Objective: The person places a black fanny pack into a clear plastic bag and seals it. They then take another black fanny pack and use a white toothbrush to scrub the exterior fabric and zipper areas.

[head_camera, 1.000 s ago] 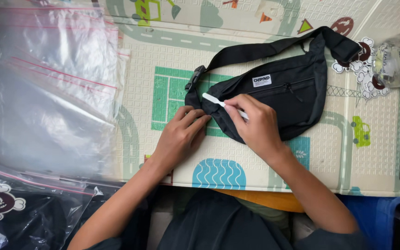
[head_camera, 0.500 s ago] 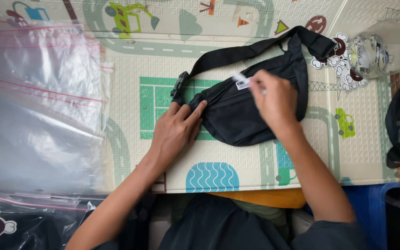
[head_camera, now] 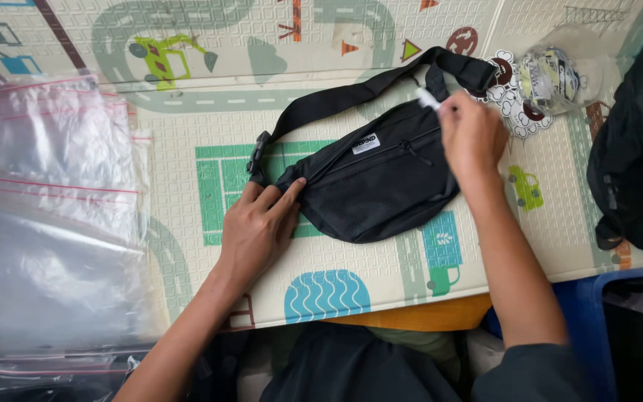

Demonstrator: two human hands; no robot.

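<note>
Black nylon sits under my left hand [head_camera: 258, 227], which lies flat and unclenched, fingertips pressing the left end of the waist bag [head_camera: 377, 182] to pin it to the play mat [head_camera: 210, 112]. My right hand [head_camera: 472, 138] is closed around a small white piece [head_camera: 427, 98], pinched at the bag's upper right corner just beside where the strap [head_camera: 351, 95] joins; what the piece is I cannot tell. The bag lies flat in the middle of the mat, front zip shut as far as I can see, strap looped along its top edge. I judge the bag laid out and steadied, with bagging not yet done: the clear zip bags [head_camera: 50, 216] lie well apart to my left, unopened.
</note>
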